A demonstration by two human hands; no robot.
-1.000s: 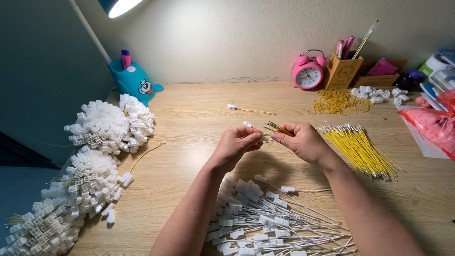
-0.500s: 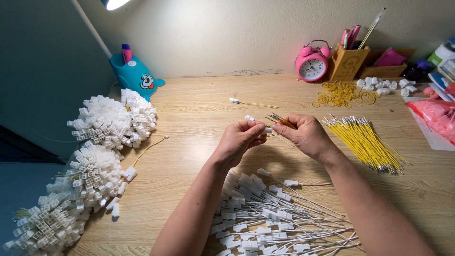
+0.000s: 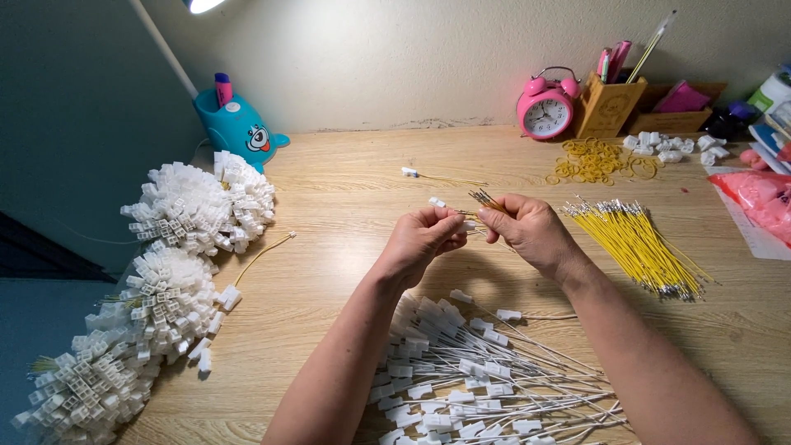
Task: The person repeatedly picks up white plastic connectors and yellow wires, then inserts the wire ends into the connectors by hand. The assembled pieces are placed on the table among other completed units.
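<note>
Wooden desk (image 3: 346,206) against a pale wall, lamp shining from above. I am watching both hands working over its middle. Left hand (image 3: 420,241): fingers pinching a small white connector (image 3: 437,202) at the fingertips. Right hand (image 3: 531,231): fingers clenching a short bunch of wires (image 3: 484,200), metal tips pointing toward the connector, just beside it. Below the hands: a pile of white-wired plugs (image 3: 470,379). Right of the hands: yellow wires (image 3: 638,243) lying fanned. Left edge: bundles (image 3: 194,206) of finished white connectors. Far edge: pink clock (image 3: 545,109), rubber bands (image 3: 589,161), blue holder (image 3: 237,124).
</note>
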